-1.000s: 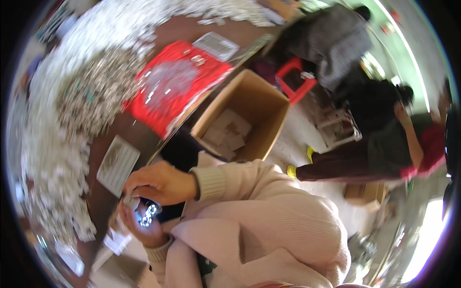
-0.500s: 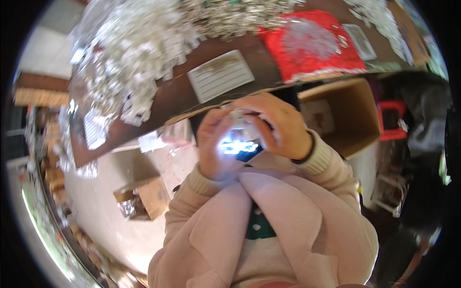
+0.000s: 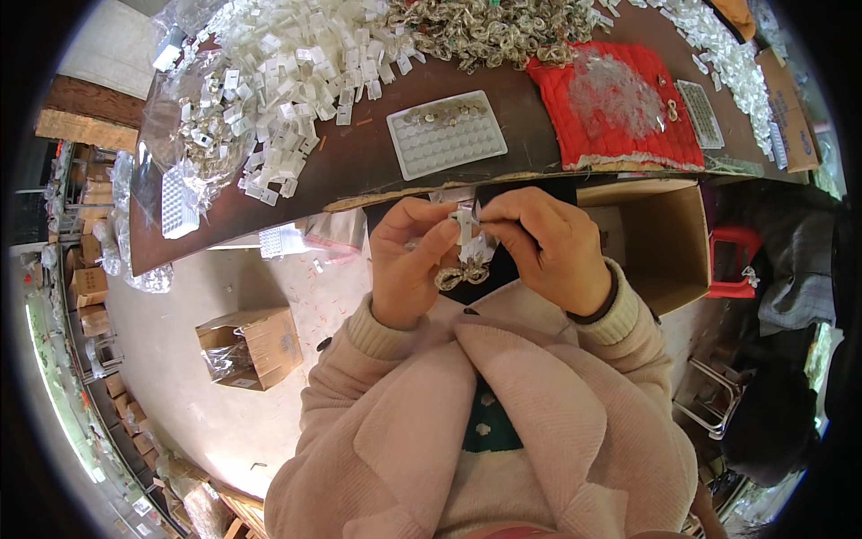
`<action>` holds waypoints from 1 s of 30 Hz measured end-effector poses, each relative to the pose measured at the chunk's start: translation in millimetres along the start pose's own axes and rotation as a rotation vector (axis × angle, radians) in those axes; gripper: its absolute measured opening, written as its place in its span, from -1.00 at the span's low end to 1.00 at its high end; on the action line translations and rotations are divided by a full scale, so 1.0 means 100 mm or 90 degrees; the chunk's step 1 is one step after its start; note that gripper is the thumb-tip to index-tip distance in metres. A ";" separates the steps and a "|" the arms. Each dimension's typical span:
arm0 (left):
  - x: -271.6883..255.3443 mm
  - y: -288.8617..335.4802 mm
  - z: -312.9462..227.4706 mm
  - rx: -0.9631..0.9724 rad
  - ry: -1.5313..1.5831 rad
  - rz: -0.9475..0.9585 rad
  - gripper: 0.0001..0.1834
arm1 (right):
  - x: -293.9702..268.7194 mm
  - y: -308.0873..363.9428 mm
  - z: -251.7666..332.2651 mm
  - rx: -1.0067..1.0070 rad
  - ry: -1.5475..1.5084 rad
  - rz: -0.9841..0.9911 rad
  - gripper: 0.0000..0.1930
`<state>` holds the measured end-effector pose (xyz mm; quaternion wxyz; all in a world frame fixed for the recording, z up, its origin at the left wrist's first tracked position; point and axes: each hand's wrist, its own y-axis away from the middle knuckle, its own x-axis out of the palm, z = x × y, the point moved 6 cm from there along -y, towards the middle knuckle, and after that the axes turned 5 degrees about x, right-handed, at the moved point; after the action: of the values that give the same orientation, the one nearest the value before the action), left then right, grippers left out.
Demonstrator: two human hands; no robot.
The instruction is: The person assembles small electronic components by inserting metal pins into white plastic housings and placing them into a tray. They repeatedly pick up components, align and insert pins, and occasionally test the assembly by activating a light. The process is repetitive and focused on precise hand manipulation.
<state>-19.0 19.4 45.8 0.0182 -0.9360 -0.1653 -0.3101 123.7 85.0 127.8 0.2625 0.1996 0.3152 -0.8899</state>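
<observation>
My left hand [image 3: 404, 265] pinches a small white battery box [image 3: 464, 232] between thumb and fingers, just off the table's near edge. Below the box hangs a coiled string of fairy-light wire [image 3: 461, 274], looped in a figure of eight and unlit. At the box's top, my right hand [image 3: 557, 251] has its thumb and forefinger closed on something small and thin; I cannot make out what it is. Beyond both hands, a white tray [image 3: 446, 160] of round pockets holds several coin cells along its far rows.
On the dark table [image 3: 350, 166] lie a heap of white battery boxes [image 3: 305, 67], a pile of wire coils [image 3: 494, 31] and a red cloth [image 3: 584, 144] bearing clear plastic bits. An open carton [image 3: 664, 242] stands below at right, near a red stool [image 3: 741, 269]. Another carton [image 3: 269, 346] sits on the floor.
The bright glow between my hands has gone out. My fingers have opened out from around the piece, and my right hand has shifted slightly right. The whole view has moved a little.
</observation>
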 end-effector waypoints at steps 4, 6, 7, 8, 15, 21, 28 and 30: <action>0.02 -0.04 0.01 -0.019 0.050 0.036 -0.81 | 0.04 -0.02 -0.02 -0.016 0.023 0.004 -0.77; -0.01 -0.06 0.02 -0.014 0.025 0.016 -0.82 | 0.09 -0.03 -0.05 -0.007 0.029 -0.005 -0.81; -0.02 -0.06 0.03 -0.012 0.012 0.008 -0.82 | 0.11 -0.04 -0.06 -0.007 0.033 -0.006 -0.82; -0.03 -0.08 0.04 -0.008 0.025 0.011 -0.83 | 0.14 -0.05 -0.09 0.000 0.017 0.006 -0.82; -0.13 -0.23 0.12 -0.047 0.060 -0.010 -0.80 | 0.16 -0.27 -0.41 0.021 -0.049 0.089 -0.87; -0.14 -0.29 0.20 -0.130 0.295 0.033 -0.71 | -0.61 -0.83 -1.39 0.109 0.347 -0.149 -0.86; -0.11 -0.32 0.29 -0.166 0.243 0.060 -0.76 | -0.61 -0.95 -2.01 0.184 0.433 -0.065 -0.79; -0.12 -0.33 0.28 -0.148 0.215 0.051 -0.77 | -0.59 -0.95 -2.02 0.171 0.434 -0.056 -0.80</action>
<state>-22.5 50.9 14.0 -0.0500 -0.8725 -0.0855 -0.4784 151.6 302.8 55.8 0.0755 0.5037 0.2729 -0.8161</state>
